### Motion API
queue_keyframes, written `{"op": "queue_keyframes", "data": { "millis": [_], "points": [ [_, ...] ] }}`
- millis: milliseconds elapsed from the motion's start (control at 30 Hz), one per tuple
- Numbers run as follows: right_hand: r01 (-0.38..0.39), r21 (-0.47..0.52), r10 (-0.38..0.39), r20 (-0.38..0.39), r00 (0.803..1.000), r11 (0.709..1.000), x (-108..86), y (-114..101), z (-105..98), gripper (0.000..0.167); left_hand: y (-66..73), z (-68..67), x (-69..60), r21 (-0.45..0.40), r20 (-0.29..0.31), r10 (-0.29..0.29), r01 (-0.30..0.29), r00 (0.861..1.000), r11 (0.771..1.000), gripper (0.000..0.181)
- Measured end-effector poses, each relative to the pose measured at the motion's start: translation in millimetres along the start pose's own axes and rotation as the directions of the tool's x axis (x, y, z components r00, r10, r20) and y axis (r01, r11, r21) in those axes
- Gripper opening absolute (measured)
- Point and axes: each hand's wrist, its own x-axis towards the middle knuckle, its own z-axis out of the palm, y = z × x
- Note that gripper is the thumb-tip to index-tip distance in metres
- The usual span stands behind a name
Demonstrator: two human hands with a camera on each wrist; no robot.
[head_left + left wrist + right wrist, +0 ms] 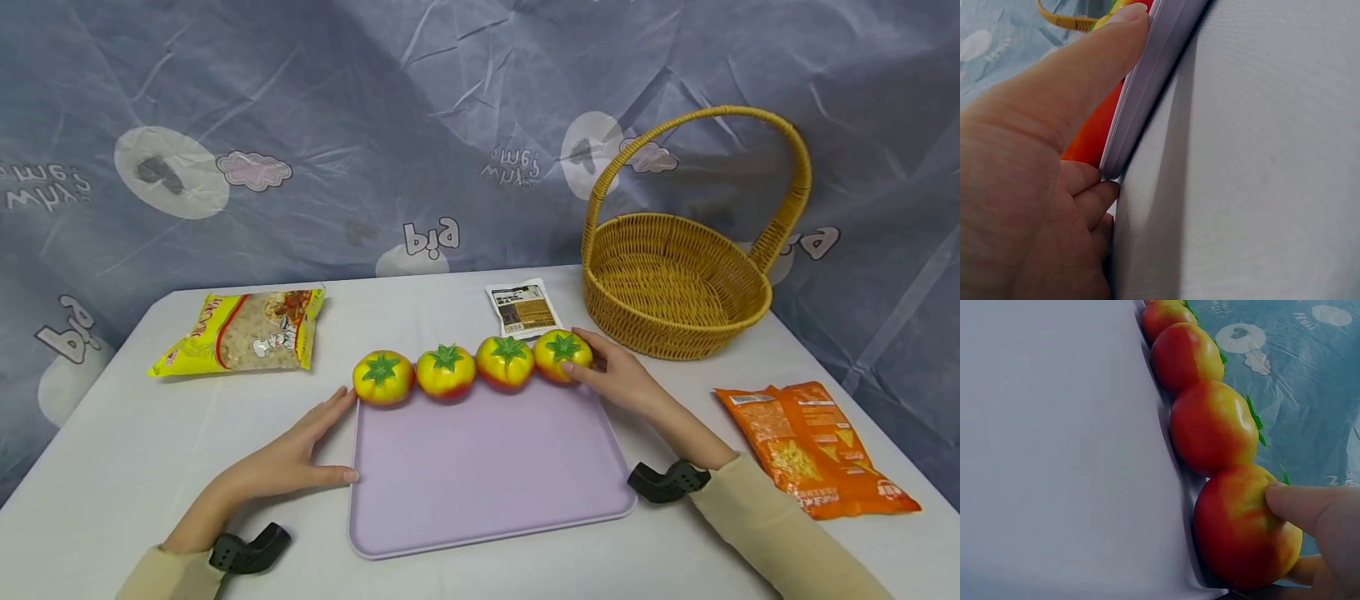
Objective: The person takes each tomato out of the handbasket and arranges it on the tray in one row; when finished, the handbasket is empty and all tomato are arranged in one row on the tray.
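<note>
Several yellow-and-red toy tomatoes with green leafy tops stand in a row along the far edge of a pale purple tray (pixel 487 467). My right hand (pixel 622 375) holds the rightmost tomato (pixel 1241 531), thumb on its near side and fingers behind it. The leftmost tomato (pixel 383 377) sits at the tray's far left corner. Beside that corner my left hand (pixel 288 458) rests at the tray's left side, fingers extended and thumb apart. In the left wrist view the thumb (pixel 1085 69) lies against the tray's rim.
A wicker basket (pixel 675 333) with a tall handle stands at the back right. An orange snack bag (pixel 817 450) lies at the right, a yellow food bag (pixel 247 332) at the back left. Behind the tomatoes lies a small white-and-brown packet (pixel 523 308).
</note>
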Motion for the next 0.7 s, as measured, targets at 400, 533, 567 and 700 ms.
{"op": "queue_keyframes", "data": {
  "millis": [400,533,567,700],
  "points": [
    [-0.021,-0.003,0.021,0.011,1.000,1.000,-0.8,-0.9,1.0,0.068,0.5,0.2,-0.2,-0.007,-0.001,-0.006,0.006,1.000,1.000,0.098],
    [-0.037,-0.028,0.038,0.014,0.999,0.999,-1.8,-2.4,0.8,0.070,-1.0,0.1,-0.5,-0.008,0.001,0.002,-0.002,1.000,1.000,0.098],
    [-0.043,-0.034,0.043,0.015,0.999,0.999,-2.1,-2.9,0.7,0.070,-1.3,0.1,-0.5,-0.007,0.001,0.005,-0.005,1.000,1.000,0.098],
    [-0.059,-0.036,0.060,0.025,0.998,0.998,-3.2,-4.6,0.6,0.073,-3.3,0.3,0.3,-0.004,0.002,0.012,-0.012,1.000,1.000,0.098]
  ]
}}
